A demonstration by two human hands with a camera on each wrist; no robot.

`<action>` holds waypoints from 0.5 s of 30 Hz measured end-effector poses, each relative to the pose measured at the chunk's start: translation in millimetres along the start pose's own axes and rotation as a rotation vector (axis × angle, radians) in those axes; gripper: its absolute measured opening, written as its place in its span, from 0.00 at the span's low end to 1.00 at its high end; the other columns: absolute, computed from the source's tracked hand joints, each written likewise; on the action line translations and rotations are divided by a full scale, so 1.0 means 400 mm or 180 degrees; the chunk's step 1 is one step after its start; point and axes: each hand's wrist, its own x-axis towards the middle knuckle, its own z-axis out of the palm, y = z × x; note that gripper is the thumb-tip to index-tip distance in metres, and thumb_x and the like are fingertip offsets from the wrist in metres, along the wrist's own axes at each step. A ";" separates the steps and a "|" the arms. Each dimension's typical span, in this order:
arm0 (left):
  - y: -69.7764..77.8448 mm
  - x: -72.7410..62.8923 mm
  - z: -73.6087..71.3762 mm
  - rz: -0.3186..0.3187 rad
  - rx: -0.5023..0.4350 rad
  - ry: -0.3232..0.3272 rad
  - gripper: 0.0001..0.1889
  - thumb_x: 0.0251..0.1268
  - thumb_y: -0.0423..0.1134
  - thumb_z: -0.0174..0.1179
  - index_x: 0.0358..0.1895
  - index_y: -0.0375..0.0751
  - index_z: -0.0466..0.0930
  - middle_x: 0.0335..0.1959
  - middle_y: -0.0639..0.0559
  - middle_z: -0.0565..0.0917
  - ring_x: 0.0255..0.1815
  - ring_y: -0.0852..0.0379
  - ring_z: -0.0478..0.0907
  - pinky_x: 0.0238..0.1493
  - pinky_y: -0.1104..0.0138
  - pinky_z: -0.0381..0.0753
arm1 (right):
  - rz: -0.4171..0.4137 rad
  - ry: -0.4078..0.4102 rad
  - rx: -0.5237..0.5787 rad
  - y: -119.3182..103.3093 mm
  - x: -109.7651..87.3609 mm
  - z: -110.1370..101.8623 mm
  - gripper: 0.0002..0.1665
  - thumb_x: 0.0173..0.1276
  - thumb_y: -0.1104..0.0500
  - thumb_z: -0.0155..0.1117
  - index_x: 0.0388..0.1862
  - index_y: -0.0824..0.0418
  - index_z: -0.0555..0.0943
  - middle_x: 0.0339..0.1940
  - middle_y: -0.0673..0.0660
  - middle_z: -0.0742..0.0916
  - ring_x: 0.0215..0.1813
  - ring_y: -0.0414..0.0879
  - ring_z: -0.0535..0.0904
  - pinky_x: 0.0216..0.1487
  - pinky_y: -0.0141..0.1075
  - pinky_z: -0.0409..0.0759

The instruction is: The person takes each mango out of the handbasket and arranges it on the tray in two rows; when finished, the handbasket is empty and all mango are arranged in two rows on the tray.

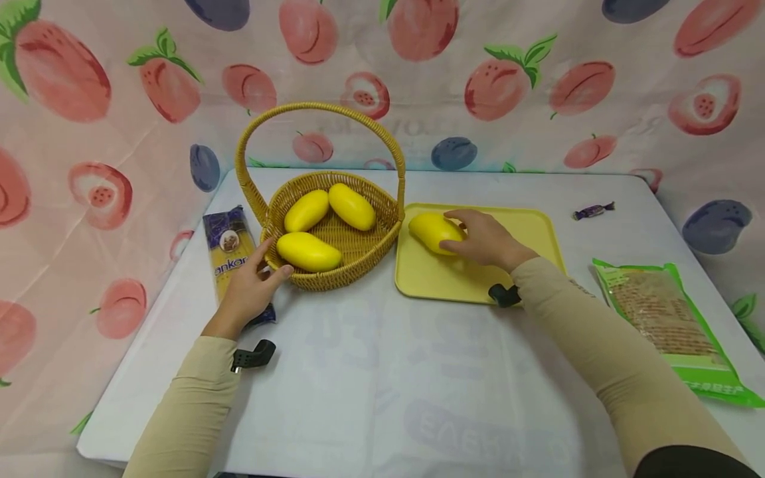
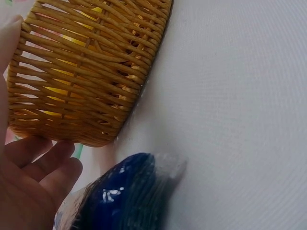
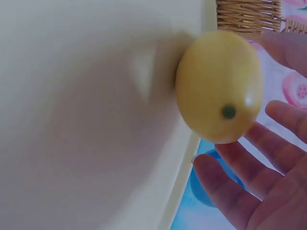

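A wicker basket point(image 1: 352, 269) with a tall handle stands left of centre, with three yellow mangoes inside, among them a mango point(image 1: 309, 252) at the front left. My left hand point(image 1: 248, 292) holds the basket at its left front, thumb at the near rim and fingers round the side. The left wrist view shows those fingertips against the woven wall point(image 2: 86, 72). On a yellow tray point(image 1: 478, 282) lies another mango point(image 1: 433, 232), its green-dotted end toward my right wrist camera. My right hand point(image 1: 487, 239) grips this mango's right end between thumb and fingers.
A blue-and-yellow packet point(image 1: 227, 232) lies left of the basket, partly under my left hand. A purple wrapped candy point(image 1: 594, 211) lies right of the tray, with a green-edged bag point(image 1: 663, 305) nearer the right table edge. Fruit-printed cloth point(image 1: 418, 93) hangs behind.
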 end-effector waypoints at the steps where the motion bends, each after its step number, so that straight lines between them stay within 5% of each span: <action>1: 0.000 0.000 0.000 -0.0003 0.0002 0.0003 0.42 0.73 0.56 0.57 0.82 0.48 0.47 0.76 0.31 0.57 0.71 0.32 0.63 0.69 0.44 0.67 | -0.0017 -0.0005 0.0003 -0.001 -0.002 -0.001 0.43 0.69 0.46 0.67 0.76 0.64 0.65 0.73 0.65 0.71 0.64 0.61 0.73 0.66 0.56 0.73; 15: -0.001 -0.003 0.001 0.0020 0.0026 0.0026 0.42 0.74 0.56 0.57 0.82 0.47 0.48 0.76 0.30 0.57 0.71 0.32 0.63 0.69 0.44 0.67 | -0.0082 0.0000 0.0036 -0.017 -0.004 0.004 0.38 0.70 0.52 0.66 0.74 0.64 0.68 0.72 0.64 0.73 0.63 0.61 0.76 0.66 0.54 0.74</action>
